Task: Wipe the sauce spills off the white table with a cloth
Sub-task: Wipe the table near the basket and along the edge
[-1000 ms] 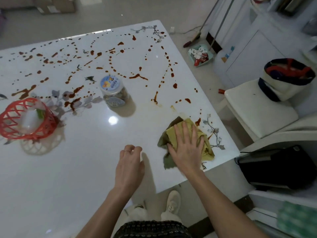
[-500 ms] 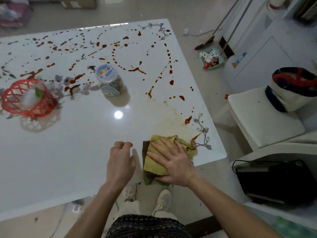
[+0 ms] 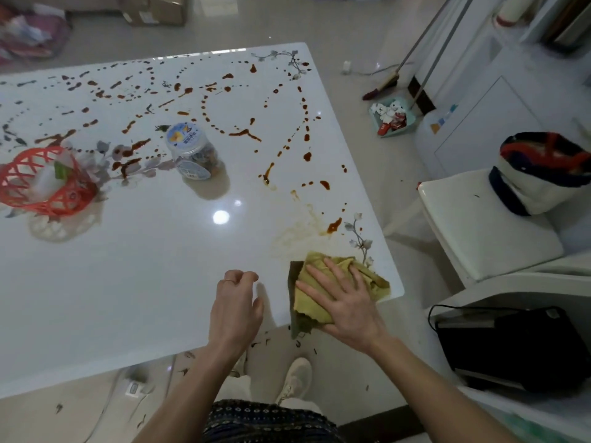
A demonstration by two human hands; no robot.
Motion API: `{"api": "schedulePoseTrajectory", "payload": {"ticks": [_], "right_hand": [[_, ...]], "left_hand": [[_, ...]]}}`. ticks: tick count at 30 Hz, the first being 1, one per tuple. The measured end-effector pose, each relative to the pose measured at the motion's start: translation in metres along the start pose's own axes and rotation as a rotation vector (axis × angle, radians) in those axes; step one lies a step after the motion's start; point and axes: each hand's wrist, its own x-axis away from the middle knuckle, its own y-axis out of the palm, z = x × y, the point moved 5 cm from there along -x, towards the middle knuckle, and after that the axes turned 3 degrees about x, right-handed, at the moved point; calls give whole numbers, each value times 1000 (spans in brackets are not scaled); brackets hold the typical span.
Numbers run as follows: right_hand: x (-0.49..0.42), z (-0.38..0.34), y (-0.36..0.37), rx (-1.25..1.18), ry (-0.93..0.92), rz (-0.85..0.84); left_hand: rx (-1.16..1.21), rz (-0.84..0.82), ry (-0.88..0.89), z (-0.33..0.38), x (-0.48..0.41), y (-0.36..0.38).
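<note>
A yellow-green cloth (image 3: 311, 303) lies at the near right corner of the white table (image 3: 134, 292), partly hanging over the near edge. My right hand (image 3: 343, 302) presses flat on it with straight, spread fingers. My left hand (image 3: 235, 306) rests on the table just left of the cloth, fingers curled under, holding nothing. Brown sauce spills (image 3: 244, 133) dot the far half of the table, and one blob (image 3: 334, 226) with a pale smear sits just beyond the cloth.
A clear jar with a blue label (image 3: 192, 151) stands mid-table. A red plastic basket (image 3: 41, 183) sits at the left. A white chair (image 3: 479, 225) holding a bag (image 3: 543, 174) stands right of the table. A black box (image 3: 518, 343) lies near right.
My right hand dragged the cloth from farther up the right side back to the near edge, leaving a pale smear. My left hand stayed beside it.
</note>
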Motion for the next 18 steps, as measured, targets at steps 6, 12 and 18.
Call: {"api": "schedulePoseTrajectory", "payload": {"ticks": [6,12,18], "right_hand": [[21,51,-6,-51,304,17],[31,24,2,-77,237,48],[36,58,-3,-145,522,75]], "left_hand": [[-5,25,-16,-2,0,-3],[12,25,-17,4,3,1],[13,48,-29,1,4,-6]]}}
